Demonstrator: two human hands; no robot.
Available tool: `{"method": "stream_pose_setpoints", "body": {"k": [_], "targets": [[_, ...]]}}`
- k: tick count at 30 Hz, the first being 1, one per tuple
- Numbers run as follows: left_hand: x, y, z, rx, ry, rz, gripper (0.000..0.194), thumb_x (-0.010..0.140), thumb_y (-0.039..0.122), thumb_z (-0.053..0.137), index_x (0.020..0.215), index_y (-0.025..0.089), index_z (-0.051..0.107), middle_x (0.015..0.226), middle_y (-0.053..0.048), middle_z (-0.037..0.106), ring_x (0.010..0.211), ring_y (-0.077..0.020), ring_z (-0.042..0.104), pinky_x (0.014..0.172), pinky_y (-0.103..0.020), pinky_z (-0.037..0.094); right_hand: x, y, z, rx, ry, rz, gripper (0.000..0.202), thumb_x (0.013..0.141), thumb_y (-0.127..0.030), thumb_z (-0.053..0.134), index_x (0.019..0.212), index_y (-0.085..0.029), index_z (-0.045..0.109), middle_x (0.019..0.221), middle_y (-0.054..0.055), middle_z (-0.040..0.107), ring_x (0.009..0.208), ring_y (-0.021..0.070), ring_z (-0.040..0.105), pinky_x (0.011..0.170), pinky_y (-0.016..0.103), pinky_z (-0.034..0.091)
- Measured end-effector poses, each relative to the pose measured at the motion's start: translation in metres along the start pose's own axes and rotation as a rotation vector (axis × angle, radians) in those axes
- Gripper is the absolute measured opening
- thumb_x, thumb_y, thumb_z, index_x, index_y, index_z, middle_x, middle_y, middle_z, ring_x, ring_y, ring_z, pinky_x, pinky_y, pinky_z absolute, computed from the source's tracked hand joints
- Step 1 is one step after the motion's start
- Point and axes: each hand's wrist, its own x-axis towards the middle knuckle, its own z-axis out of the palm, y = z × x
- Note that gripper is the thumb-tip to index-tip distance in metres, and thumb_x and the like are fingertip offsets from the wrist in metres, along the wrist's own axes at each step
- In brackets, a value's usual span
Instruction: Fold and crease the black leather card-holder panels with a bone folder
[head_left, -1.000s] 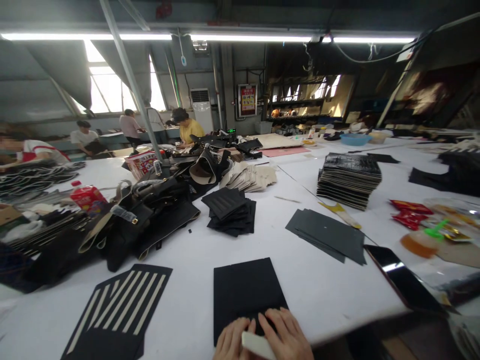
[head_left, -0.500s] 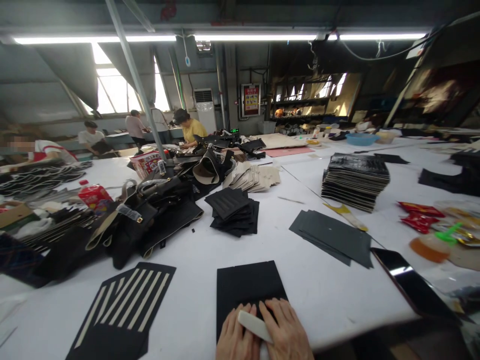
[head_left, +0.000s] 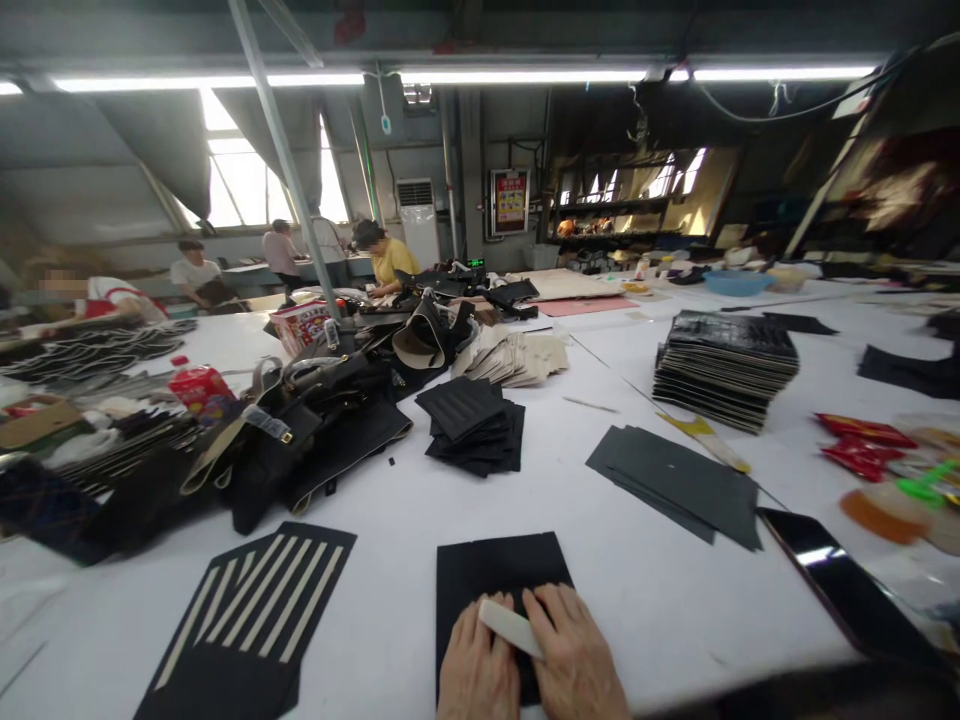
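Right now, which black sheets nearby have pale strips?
The overlapping sheets at the picture's lower left; the sheet under your left hand and right hand shows none.

Left hand (head_left: 480,668): resting on the black panel (head_left: 502,562)
Right hand (head_left: 574,645): resting on the same panel, just beside the left
White tool (head_left: 511,628): tucked in the right hand, reaching across the left
Striped pieces (head_left: 259,610): lying overlapped, left of the panel
Black squares (head_left: 471,425): piled loosely beyond the panel
Grey sheets (head_left: 679,480): overlapping near the phone (head_left: 840,575)
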Motion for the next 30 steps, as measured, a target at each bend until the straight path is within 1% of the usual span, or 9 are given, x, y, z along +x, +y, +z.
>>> {"method": "stream_pose_setpoints", "body": {"k": [2, 4, 6, 9, 13, 18, 22, 26, 30], "targets": [[-0.004, 0.0, 0.005, -0.016, 0.09, -0.03, 0.037, 0.085, 0.014, 0.038, 0.116, 0.016, 0.057, 0.105, -0.008, 0.063, 0.097, -0.0215, 0.057, 0.083, -0.033, 0.048, -0.002, 0.001, 0.0, -0.007, 0.025, -0.041, 0.037, 0.072, -0.012, 0.046, 0.107, -0.014, 0.057, 0.092, 0.008, 0.06, 0.085, 0.022, 0.054, 0.08, 0.034, 0.047], [-0.001, -0.004, 0.002, -0.021, 0.12, -0.004, 0.037, 0.085, 0.013, 0.036, 0.115, 0.016, 0.058, 0.103, -0.008, 0.063, 0.095, -0.0207, 0.058, 0.081, -0.031, 0.048, -0.001, 0.003, 0.0, -0.009, 0.021, -0.051, 0.035, 0.072, -0.012, 0.048, 0.106, -0.015, 0.057, 0.089, 0.007, 0.06, 0.082, 0.0207, 0.054, 0.075, 0.031, 0.048], [0.007, -0.008, -0.005, -0.016, 0.081, 0.051, 0.037, 0.086, 0.015, 0.037, 0.118, 0.017, 0.056, 0.109, -0.007, 0.062, 0.101, -0.02, 0.056, 0.085, -0.031, 0.047, 0.003, 0.005, -0.001, -0.007, 0.001, -0.03, 0.035, 0.073, -0.012, 0.048, 0.107, -0.016, 0.057, 0.094, 0.007, 0.06, 0.085, 0.0205, 0.055, 0.075, 0.03, 0.048], [0.021, -0.011, -0.013, 0.008, -0.011, 0.056, 0.039, 0.086, 0.021, 0.042, 0.124, 0.017, 0.052, 0.119, -0.006, 0.058, 0.111, -0.0211, 0.05, 0.094, -0.033, 0.044, 0.012, 0.006, -0.001, -0.012, -0.044, -0.004, 0.039, 0.077, -0.013, 0.048, 0.115, -0.017, 0.054, 0.108, 0.009, 0.058, 0.098, 0.0234, 0.053, 0.086, 0.036, 0.046], [0.025, -0.005, -0.004, 0.017, -0.075, 0.047, 0.039, 0.085, 0.03, 0.047, 0.122, 0.017, 0.054, 0.116, -0.005, 0.061, 0.11, -0.0223, 0.05, 0.095, -0.037, 0.042, 0.015, 0.005, 0.005, 0.024, -0.089, 0.021, 0.038, 0.079, -0.01, 0.044, 0.116, -0.017, 0.053, 0.108, 0.008, 0.058, 0.099, 0.0226, 0.052, 0.09, 0.039, 0.043], [0.019, -0.001, 0.007, -0.009, -0.051, 0.02, 0.036, 0.086, 0.032, 0.047, 0.117, 0.017, 0.058, 0.117, -0.005, 0.06, 0.109, -0.0234, 0.052, 0.094, -0.037, 0.042, 0.008, 0.001, 0.012, 0.056, -0.08, 0.083, 0.038, 0.078, -0.008, 0.044, 0.113, -0.017, 0.055, 0.105, 0.008, 0.059, 0.097, 0.023, 0.052, 0.088, 0.038, 0.044], [0.023, -0.011, 0.002, -0.038, 0.04, 0.042, 0.034, 0.085, 0.026, 0.046, 0.115, 0.017, 0.059, 0.109, -0.005, 0.064, 0.102, -0.0208, 0.055, 0.09, -0.032, 0.044, 0.015, 0.005, 0.008, 0.114, -0.072, 0.078, 0.034, 0.077, -0.01, 0.048, 0.108, -0.02, 0.059, 0.097, 0.005, 0.06, 0.088, 0.0207, 0.054, 0.08, 0.034, 0.047], [0.034, -0.021, -0.004, -0.024, -0.059, 0.016, 0.042, 0.083, 0.021, 0.044, 0.123, 0.016, 0.053, 0.117, -0.007, 0.06, 0.108, -0.0215, 0.053, 0.094, -0.033, 0.042, 0.032, 0.013, 0.004, 0.115, -0.1, 0.042, 0.034, 0.079, -0.012, 0.049, 0.111, -0.021, 0.057, 0.106, 0.006, 0.059, 0.099, 0.0208, 0.053, 0.089, 0.034, 0.044], [0.038, -0.019, 0.008, -0.017, -0.095, 0.043, 0.04, 0.085, 0.027, 0.046, 0.122, 0.017, 0.054, 0.119, -0.004, 0.06, 0.112, -0.0223, 0.051, 0.097, -0.036, 0.04, 0.036, 0.017, 0.014, 0.097, -0.138, 0.02, 0.039, 0.08, -0.01, 0.048, 0.117, -0.02, 0.054, 0.112, 0.006, 0.058, 0.103, 0.0203, 0.051, 0.092, 0.034, 0.042]]}}
